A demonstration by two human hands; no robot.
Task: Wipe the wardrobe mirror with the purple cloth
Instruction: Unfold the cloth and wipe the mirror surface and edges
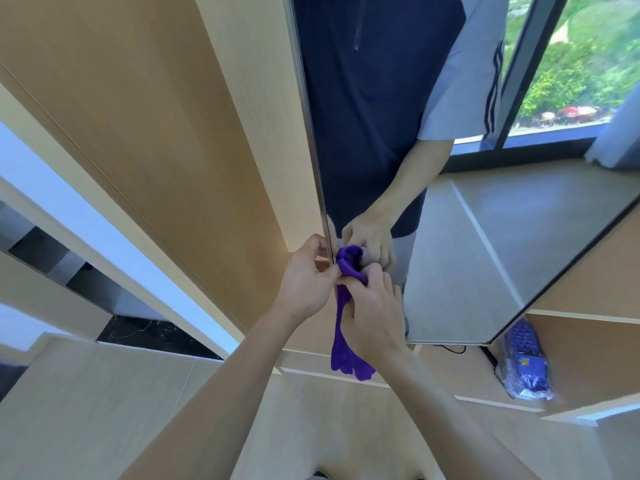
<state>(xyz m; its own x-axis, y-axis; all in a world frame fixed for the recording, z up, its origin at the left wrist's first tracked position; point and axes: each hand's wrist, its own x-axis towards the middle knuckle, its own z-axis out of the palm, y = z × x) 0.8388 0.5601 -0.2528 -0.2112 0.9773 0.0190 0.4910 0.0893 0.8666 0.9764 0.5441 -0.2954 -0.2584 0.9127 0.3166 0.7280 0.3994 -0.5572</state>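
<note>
Wood-panel wardrobe door is filling the left side, its edge meeting the mirror frame. Left hand is sitting at the mirror's left edge, fingers curled and pinching the bunched top of the purple cloth. Right hand is touching it, fingers wrapping the cloth's middle; the tail is hanging below both hands. Hands are together, both clamped on the cloth, held just in front of the wardrobe mirror. Contact with the glass: can't tell. Far right, a plastic-wrapped purple package is lying on a shelf.
</note>
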